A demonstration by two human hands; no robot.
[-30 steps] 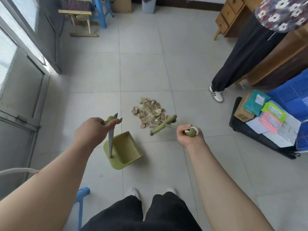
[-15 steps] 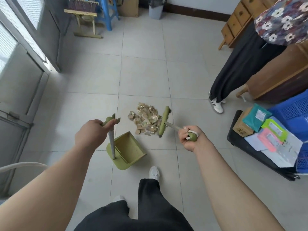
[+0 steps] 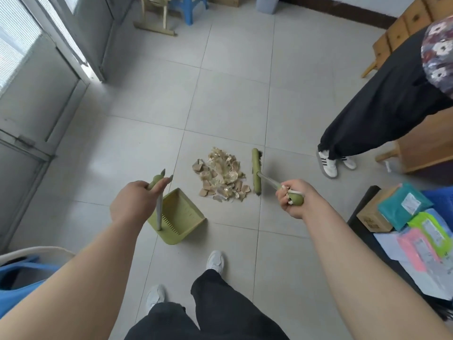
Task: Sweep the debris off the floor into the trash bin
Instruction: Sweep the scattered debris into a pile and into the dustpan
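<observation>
**Q:** Condition of the left hand [image 3: 133, 204]?
**A:** Fingers are curled round the green top of the dustpan handle [image 3: 159, 209]. The dustpan [image 3: 182, 214] sits on the tiled floor [image 3: 232, 99] directly below this grip, with its open mouth turned forward and right.

**Q:** Condition of the right hand [image 3: 294, 198]?
**A:** It is clenched round the green end of the broom handle [image 3: 269, 181], with a white loop across the fingers. The broom head [image 3: 256, 171] lies forward and left of this grip.

**Q:** Location of the debris pile [image 3: 220, 176]?
**A:** On the floor between the two grips, slightly forward of both. Its right edge is just beside the broom head. Its near edge is close to the dustpan mouth, not inside it.

**Q:** Location of the bin [image 3: 266, 3]?
**A:** Far forward of both hands, cut off by the top edge.
</observation>
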